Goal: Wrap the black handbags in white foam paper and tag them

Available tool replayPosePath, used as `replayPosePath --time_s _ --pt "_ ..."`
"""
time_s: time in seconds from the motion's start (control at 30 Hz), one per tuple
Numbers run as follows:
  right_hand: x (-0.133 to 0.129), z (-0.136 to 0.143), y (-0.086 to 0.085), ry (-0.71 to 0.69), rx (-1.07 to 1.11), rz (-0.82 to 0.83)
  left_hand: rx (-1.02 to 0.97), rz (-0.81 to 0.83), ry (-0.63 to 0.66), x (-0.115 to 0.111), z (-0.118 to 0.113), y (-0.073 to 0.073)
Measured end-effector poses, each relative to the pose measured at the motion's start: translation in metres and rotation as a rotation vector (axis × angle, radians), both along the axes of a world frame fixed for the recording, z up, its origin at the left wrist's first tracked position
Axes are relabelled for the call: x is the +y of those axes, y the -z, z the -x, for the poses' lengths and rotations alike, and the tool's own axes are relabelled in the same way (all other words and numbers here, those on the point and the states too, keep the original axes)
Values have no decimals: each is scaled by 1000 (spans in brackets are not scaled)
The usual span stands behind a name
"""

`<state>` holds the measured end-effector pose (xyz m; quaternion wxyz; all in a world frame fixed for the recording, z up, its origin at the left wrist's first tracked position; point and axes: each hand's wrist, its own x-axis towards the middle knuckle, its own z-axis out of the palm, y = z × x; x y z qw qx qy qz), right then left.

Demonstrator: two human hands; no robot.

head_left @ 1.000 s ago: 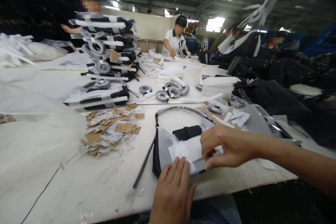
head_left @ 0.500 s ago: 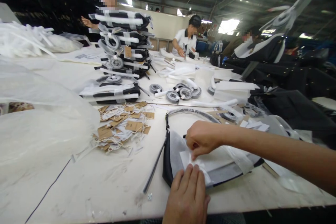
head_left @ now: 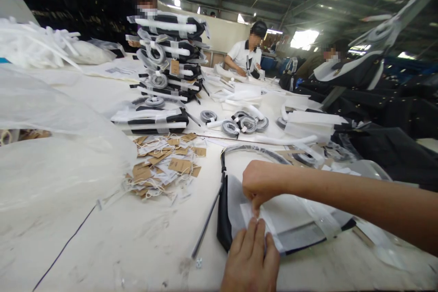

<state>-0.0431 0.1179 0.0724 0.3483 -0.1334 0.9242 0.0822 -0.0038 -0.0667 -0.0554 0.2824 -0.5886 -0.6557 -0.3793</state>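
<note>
A black handbag (head_left: 223,219) lies on the table before me, its front covered by white wrapping paper (head_left: 290,210). Its strap (head_left: 260,147), in clear plastic, loops out at the top. My left hand (head_left: 252,253) lies flat on the paper at the lower edge, fingers stretched forward. Bent over the same spot, my right hand (head_left: 260,187) is closed, its fingertips down on the paper by the left fingertips. Whatever it may pinch is hidden. A band of clear tape (head_left: 316,216) crosses the paper to the right. A dark thin strap (head_left: 207,221) hangs off the bag's left side.
Brown hang tags (head_left: 179,165) with white strings lie in a pile to the left. Behind them rises a stack of wrapped black bags (head_left: 178,50). A plastic sheet (head_left: 68,146) covers the far left. Coiled straps (head_left: 246,124) lie farther back, and a co-worker (head_left: 244,54) stands beyond.
The view has shifted slightly, so everything sits a little to the right. My right fingertips have moved down towards my left fingertips, and the left fingers have spread somewhat.
</note>
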Motion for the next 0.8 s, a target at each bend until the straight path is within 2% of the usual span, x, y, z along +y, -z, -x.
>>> replayPosePath --time_s 0.27,0.4,0.5,0.67,0.8 --pt "5 21 15 -82 -69 -18 -1 -101 -45 8 -2 9" --pt "12 29 16 -51 -67 -37 -2 -125 -55 9 -1 11" --pt "23 36 21 23 -67 3 -8 -134 -59 12 -3 13" --pt "56 47 44 326 -92 211 -173 -267 -165 24 -17 22" --pt "75 49 55 421 -33 304 -183 -347 -190 31 -25 30"
